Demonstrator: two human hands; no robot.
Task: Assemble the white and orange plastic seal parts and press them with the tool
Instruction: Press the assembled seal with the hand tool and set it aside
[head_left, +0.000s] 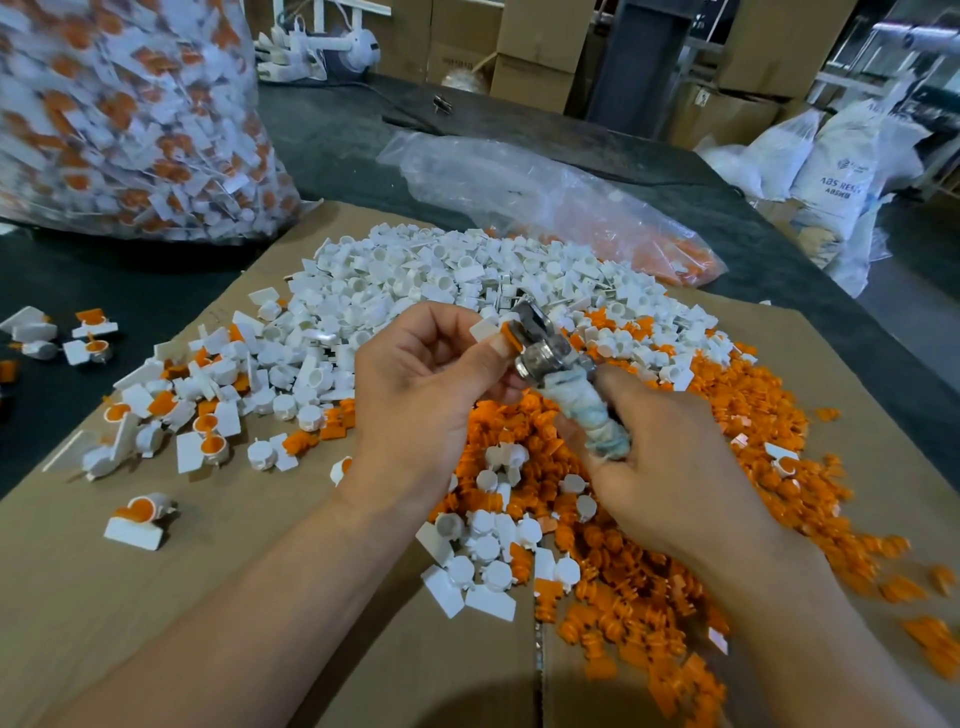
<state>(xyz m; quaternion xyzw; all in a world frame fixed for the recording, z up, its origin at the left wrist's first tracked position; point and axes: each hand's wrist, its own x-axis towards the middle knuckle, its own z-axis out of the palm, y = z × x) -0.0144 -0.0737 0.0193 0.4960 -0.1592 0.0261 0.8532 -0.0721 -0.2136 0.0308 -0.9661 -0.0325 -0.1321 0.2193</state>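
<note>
My left hand (431, 384) pinches a white and orange seal (496, 332) between thumb and fingers, held against the metal head of the pressing tool (540, 348). My right hand (660, 457) grips the tool's cloth-wrapped handle (597, 415). Both hands hover above the cardboard sheet (130, 571). A heap of loose white parts (441, 275) lies behind the hands. A heap of orange parts (675, 545) spreads to the right and below them. Assembled seals (208, 436) lie scattered at the left.
A big clear bag of finished seals (130, 119) stands at the back left. A flat plastic bag with orange parts (545, 202) lies behind the piles. Cardboard boxes (535, 57) and white sacks (831, 161) stand beyond the dark table (332, 145).
</note>
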